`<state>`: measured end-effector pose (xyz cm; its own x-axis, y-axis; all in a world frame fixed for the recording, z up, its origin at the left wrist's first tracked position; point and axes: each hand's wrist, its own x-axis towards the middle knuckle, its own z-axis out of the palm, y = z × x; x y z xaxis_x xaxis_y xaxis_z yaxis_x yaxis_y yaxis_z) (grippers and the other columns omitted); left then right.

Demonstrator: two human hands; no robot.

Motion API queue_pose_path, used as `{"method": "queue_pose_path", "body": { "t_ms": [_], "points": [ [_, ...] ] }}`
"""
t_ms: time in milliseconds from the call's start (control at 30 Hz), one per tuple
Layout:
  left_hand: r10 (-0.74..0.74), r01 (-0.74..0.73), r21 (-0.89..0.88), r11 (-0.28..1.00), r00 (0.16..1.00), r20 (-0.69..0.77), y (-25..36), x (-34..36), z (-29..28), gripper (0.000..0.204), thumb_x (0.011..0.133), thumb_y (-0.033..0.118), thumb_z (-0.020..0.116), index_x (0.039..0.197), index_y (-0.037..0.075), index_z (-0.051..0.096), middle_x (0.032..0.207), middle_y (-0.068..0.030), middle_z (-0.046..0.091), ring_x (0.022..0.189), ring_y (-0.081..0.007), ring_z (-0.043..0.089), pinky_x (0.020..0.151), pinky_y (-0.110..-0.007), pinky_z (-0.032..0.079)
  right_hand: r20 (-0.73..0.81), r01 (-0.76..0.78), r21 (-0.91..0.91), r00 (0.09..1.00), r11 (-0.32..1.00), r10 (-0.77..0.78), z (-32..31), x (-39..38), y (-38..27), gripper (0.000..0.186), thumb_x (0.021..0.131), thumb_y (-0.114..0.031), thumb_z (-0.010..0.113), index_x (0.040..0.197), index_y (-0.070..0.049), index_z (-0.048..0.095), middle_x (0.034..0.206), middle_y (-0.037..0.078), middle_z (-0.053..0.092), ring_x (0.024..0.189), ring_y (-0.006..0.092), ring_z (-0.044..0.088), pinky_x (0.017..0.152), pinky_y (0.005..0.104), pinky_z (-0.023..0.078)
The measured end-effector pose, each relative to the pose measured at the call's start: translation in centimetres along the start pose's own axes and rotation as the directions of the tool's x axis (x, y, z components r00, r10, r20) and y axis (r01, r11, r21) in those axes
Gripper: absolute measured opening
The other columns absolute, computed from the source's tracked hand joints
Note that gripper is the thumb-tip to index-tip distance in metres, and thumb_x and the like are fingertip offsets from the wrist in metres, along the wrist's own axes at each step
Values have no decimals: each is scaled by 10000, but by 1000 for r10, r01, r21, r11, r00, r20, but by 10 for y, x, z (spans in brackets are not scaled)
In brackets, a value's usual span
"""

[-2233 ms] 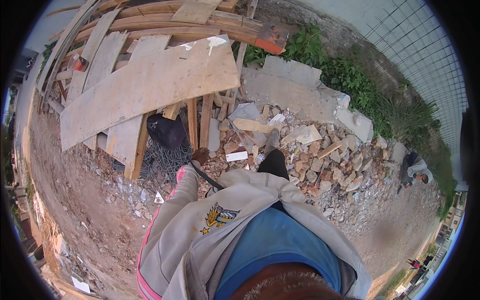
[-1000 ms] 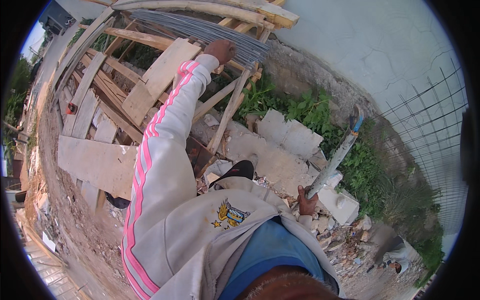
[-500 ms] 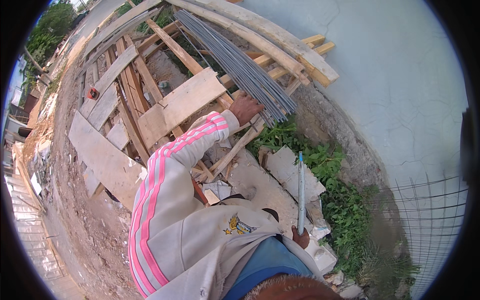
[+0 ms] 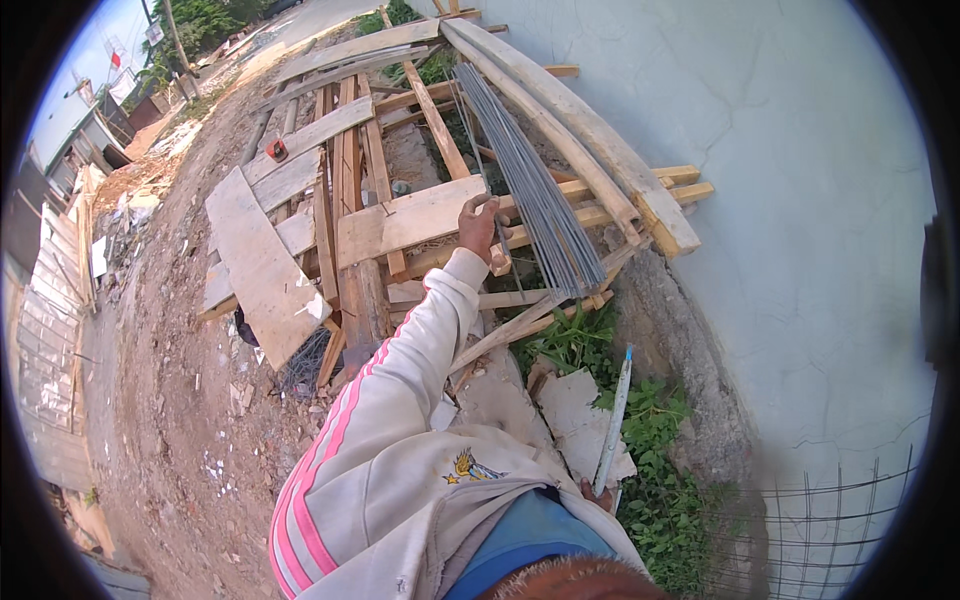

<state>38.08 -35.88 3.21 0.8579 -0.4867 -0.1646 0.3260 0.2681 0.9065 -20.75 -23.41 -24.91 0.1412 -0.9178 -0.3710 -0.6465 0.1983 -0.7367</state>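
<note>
My left hand (image 4: 479,228), in a pale sleeve with pink stripes, reaches ahead. Its fingers are curled round a thin steel rod (image 4: 507,262) that stands a little apart at the left side of a bundle of dark steel rods (image 4: 540,195). The bundle lies slanting across timber beams. Close to my body, low in the picture, my right hand (image 4: 598,494) is partly hidden by my clothes. It grips a pale, worn tube (image 4: 613,420) with a bright blue tip, which points up and away from me.
A plywood board (image 4: 410,222) lies left of my left hand, and a red tool (image 4: 277,150) rests on boards farther left. Thick planks (image 4: 590,140) run beside the pale wall (image 4: 800,200). Green plants (image 4: 650,440) and wire mesh (image 4: 840,520) are at right.
My left hand has moved off the near part of the bundle to its left side and now has a single rod. The view has tilted up; my right hand still grips the tube.
</note>
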Motion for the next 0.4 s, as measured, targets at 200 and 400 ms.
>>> {"method": "queue_pose_path", "body": {
  "t_ms": [200,400],
  "points": [
    [-21,29,208,978,999,-39,5,10,-63,240,988,169,550,1115,-4,659,659,4,538,451,-91,478,483,-290,531,-7,-57,-17,998,998,57,-38,37,7,508,759,-437,824,881,40,700,697,168,673,636,295,644,639,432,502],
    [-133,126,219,968,991,20,-6,-18,-74,328,1007,197,536,1288,40,597,701,-22,561,488,-151,515,558,-359,563,32,-85,47,996,995,84,-56,47,23,510,777,-437,826,897,41,696,688,134,679,543,272,616,579,416,517]
  ]
}}
